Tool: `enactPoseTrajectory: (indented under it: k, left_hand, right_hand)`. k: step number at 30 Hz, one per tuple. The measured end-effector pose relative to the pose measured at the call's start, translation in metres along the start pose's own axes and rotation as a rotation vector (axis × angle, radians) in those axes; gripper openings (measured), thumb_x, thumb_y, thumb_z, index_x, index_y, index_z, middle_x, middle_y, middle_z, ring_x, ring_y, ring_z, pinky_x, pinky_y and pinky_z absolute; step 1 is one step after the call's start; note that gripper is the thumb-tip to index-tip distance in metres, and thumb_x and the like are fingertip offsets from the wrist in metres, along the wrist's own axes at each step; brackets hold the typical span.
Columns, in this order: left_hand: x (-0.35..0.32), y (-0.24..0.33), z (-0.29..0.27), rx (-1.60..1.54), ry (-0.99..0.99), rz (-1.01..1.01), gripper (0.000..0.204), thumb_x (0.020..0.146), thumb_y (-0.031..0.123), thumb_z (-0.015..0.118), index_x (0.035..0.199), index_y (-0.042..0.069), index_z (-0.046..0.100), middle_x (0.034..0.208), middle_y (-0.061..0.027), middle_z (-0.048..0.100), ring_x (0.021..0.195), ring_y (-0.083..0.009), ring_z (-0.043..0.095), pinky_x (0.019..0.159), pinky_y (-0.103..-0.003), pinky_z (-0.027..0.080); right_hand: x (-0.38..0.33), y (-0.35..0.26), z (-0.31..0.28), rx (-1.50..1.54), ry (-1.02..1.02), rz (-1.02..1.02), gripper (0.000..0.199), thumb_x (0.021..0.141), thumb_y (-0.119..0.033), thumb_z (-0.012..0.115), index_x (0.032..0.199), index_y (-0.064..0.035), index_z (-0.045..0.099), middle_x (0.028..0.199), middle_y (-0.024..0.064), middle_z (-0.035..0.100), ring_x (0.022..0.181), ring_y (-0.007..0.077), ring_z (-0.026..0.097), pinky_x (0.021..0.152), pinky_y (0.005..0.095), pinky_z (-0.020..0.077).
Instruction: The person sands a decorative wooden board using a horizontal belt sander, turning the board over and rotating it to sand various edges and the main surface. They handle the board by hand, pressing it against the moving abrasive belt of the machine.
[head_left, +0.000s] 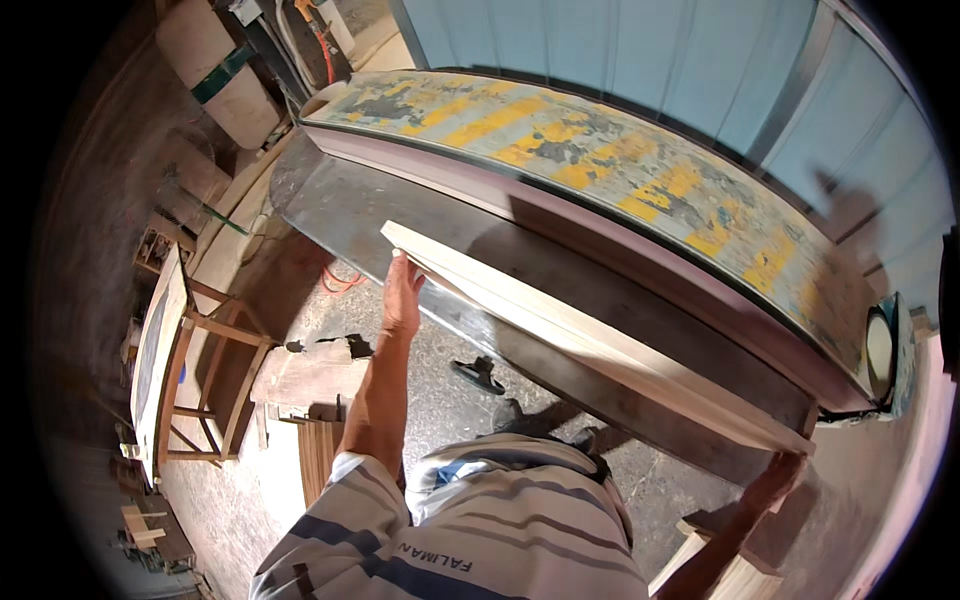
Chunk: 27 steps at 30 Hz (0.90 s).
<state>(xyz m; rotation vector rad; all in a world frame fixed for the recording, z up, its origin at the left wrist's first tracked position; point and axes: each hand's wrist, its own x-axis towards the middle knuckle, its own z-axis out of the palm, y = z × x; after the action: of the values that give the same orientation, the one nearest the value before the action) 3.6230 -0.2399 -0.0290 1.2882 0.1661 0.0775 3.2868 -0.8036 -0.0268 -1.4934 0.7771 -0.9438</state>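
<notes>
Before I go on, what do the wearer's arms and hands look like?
The left hand and right hand are ungloved, and both forearms are bare where they show. The left sleeve is short, pale with dark blue and brownish stripes, matching the shirt. The right sleeve is out of view.

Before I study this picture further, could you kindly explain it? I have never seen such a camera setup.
There is no robot here. A wide camera on a person's head looks down, so straight edges appear bent and the striped shirt fills the bottom.

The left hand grips one end of a long, pale wooden board. The right hand is at the other end, in shadow, so its grip is unclear.

The board is over a grey metal table; whether it rests there is hard to tell. Behind it stands a long machine with worn yellow stripes.
</notes>
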Motion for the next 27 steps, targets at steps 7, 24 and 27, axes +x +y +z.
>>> enactPoseTrajectory:
  k: [7, 24, 27]
  left_hand:
    - [-0.003, -0.009, -0.012, 0.109, -0.028, -0.040, 0.070, 0.089, 0.059, 0.039, 0.136, 0.008, 0.033, 0.134, -0.0048, 0.041, 0.125, -0.0186, 0.035, 0.102, -0.039, 0.023]
    - [-0.003, -0.027, -0.017, 0.511, 0.109, -0.018, 0.036, 0.080, 0.038, 0.068, 0.088, 0.004, 0.057, 0.080, -0.0003, 0.054, 0.074, -0.0105, 0.047, 0.065, -0.028, 0.040]
    - [-0.013, -0.037, 0.005, 0.728, 0.166, -0.070, 0.043, 0.075, 0.042, 0.069, 0.088, 0.002, 0.059, 0.077, -0.0054, 0.057, 0.074, -0.0150, 0.052, 0.069, -0.031, 0.044]
  right_hand:
    - [-0.030, -0.024, 0.031, -0.281, -0.165, -0.155, 0.049, 0.089, -0.031, 0.055, 0.124, 0.0009, 0.047, 0.123, 0.0121, 0.049, 0.114, 0.0216, 0.043, 0.099, 0.0326, 0.0302]
    - [-0.024, -0.027, 0.025, -0.586, -0.227, 0.089, 0.032, 0.087, -0.026, 0.057, 0.069, -0.0038, 0.043, 0.063, -0.0023, 0.032, 0.062, 0.0088, 0.032, 0.052, 0.0275, 0.0293]
    - [-0.015, 0.001, 0.009, -0.638, -0.187, 0.257, 0.034, 0.087, -0.028, 0.057, 0.070, -0.0021, 0.042, 0.063, -0.0011, 0.031, 0.063, 0.0080, 0.032, 0.052, 0.0277, 0.0295]
